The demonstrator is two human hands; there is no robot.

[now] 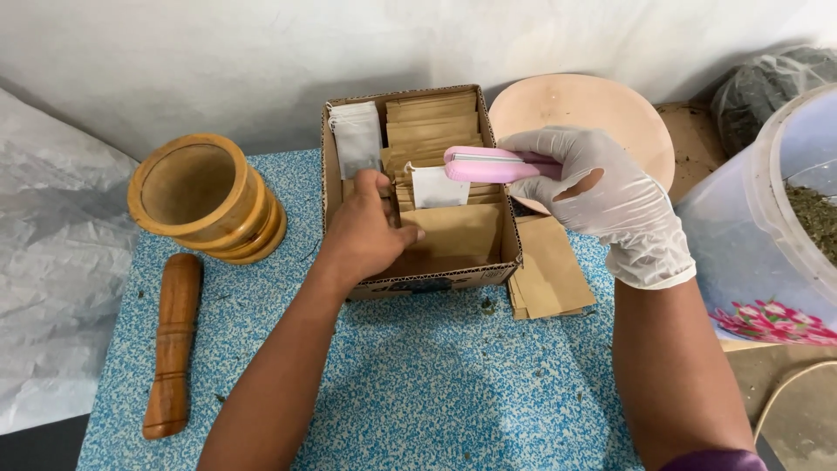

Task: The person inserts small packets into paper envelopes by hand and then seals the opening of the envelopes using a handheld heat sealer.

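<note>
My bare left hand (366,228) reaches into an open cardboard box (422,279), its fingers curled over brown paper sachets (433,122) and touching a small white filter bag (438,187). My right hand (602,196), in a white glove torn at the back, grips a pink hand-held sealer (479,164) held level over the box's right side. A second white filter bag (356,135) stands in the box's back left corner.
A stack of brown sachets (549,270) lies to the right of the box. A wooden mortar (202,196) and pestle (173,342) sit at the left on the blue speckled table (418,392). A pink bowl (602,105) sits behind. A plastic bucket (767,218) of dried herbs stands at the right.
</note>
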